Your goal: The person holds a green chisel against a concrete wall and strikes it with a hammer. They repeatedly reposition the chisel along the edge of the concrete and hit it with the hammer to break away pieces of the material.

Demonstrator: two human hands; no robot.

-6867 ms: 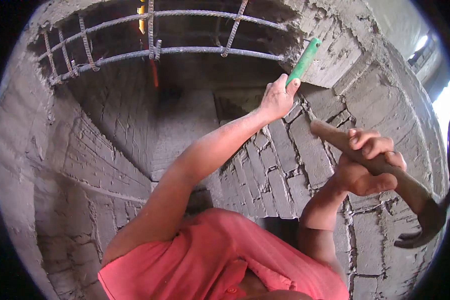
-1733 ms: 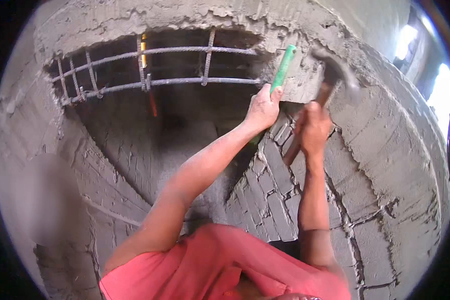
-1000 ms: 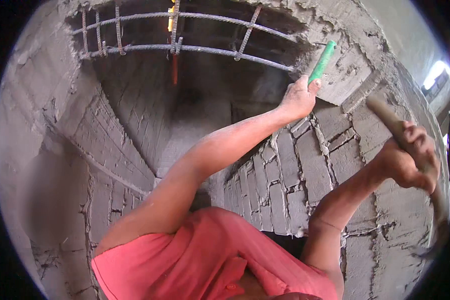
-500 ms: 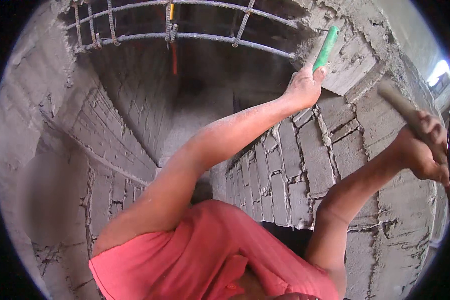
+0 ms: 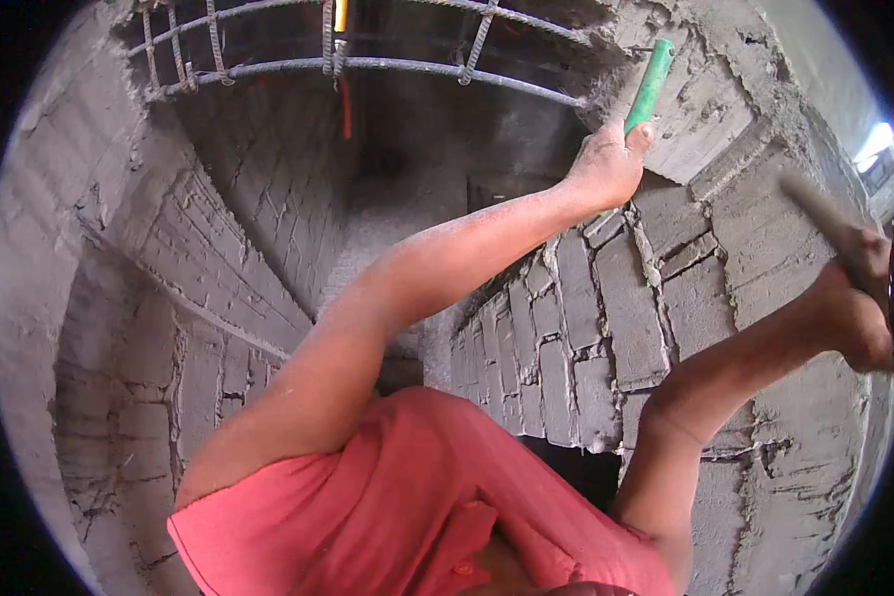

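My left hand (image 5: 611,164) is closed around a green rod-like grip (image 5: 650,87), which stands up at a slant against the rough concrete at the upper right. A small dark metal piece shows beside its top end; the rest of the tool is hidden in my fist. At the right edge, my right hand (image 5: 859,308) is wrapped around a brown wooden handle (image 5: 815,207). Its free end points up and left, apart from the green grip. The other end is blurred and lost at the dark image border, so any head on it cannot be made out.
Bent rebar (image 5: 397,65) crosses the opening at the top, with an orange-yellow strip (image 5: 341,15) hanging by it. Brickwork with mortar joints (image 5: 626,308) lies below my hands. A plastered wall (image 5: 45,248) curves along the left.
My right hand and the wooden handle have shifted a little to the right and turned. The left hand keeps its grip on the green piece. The whole view has moved slightly.
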